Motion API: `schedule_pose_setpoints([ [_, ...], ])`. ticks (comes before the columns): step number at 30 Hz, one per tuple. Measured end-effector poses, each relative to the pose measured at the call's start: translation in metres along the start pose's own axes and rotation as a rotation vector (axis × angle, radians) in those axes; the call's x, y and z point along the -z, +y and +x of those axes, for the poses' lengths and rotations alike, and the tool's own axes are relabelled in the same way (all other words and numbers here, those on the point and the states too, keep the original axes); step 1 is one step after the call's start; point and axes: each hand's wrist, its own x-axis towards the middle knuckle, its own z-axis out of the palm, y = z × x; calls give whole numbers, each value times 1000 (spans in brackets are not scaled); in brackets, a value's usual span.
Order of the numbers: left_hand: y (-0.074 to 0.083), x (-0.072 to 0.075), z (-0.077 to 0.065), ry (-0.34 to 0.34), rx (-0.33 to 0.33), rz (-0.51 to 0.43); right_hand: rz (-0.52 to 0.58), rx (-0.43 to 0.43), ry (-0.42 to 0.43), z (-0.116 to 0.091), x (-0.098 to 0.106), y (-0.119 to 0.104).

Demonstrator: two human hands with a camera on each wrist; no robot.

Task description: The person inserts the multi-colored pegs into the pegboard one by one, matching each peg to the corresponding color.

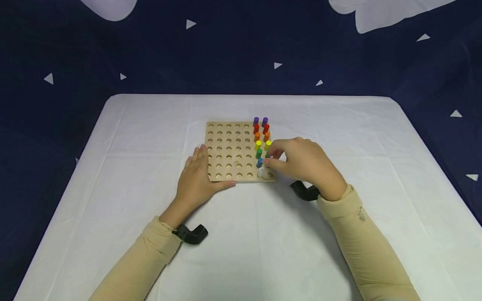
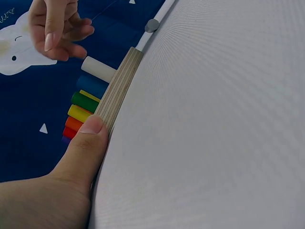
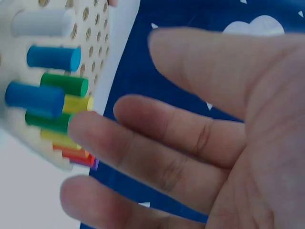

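Observation:
A square wooden pegboard (image 1: 229,152) lies flat on the table, rows of round holes across it. Coloured pegs stand in two columns at its right side: purple, red, orange, yellow (image 1: 258,145), green (image 1: 259,154) and blue, with one white peg (image 3: 43,23) at the near end. My left hand (image 1: 195,179) rests against the board's left edge, fingers straight, its thumb along the near edge. Over the right column, my right hand (image 1: 301,161) holds nothing. Its thumb and fingers are spread apart close to the outer blue peg (image 3: 34,99), which stands in the board.
A white cloth (image 1: 150,125) covers the table. Behind it hangs a dark blue backdrop (image 1: 233,54) with pale shapes. A black wrist mount (image 1: 192,234) sits on the left wrist and another black mount (image 1: 304,191) on the right.

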Motion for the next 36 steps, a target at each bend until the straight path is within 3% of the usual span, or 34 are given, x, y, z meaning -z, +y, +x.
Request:
schedule_pose_setpoints([
  [5, 1, 0, 0, 7, -1, -12, -48, -77, -8, -12, 5, 16],
  [13, -1, -2, -1, 21, -10, -19, -128, -279, -228, -34, -3, 38],
  [19, -3, -4, -3, 3, 2, -20, -143, -334, -327, -35, -26, 46],
  [29, -1, -3, -1, 4, 0, -20, -82, -319, -322, -25, -33, 59],
  [33, -1, -2, -1, 7, -2, -20, -63, -260, -215, -22, -25, 61],
  [36, -1, 0, -1, 8, 0, -15, 11, -153, -99, -20, -21, 58],
])
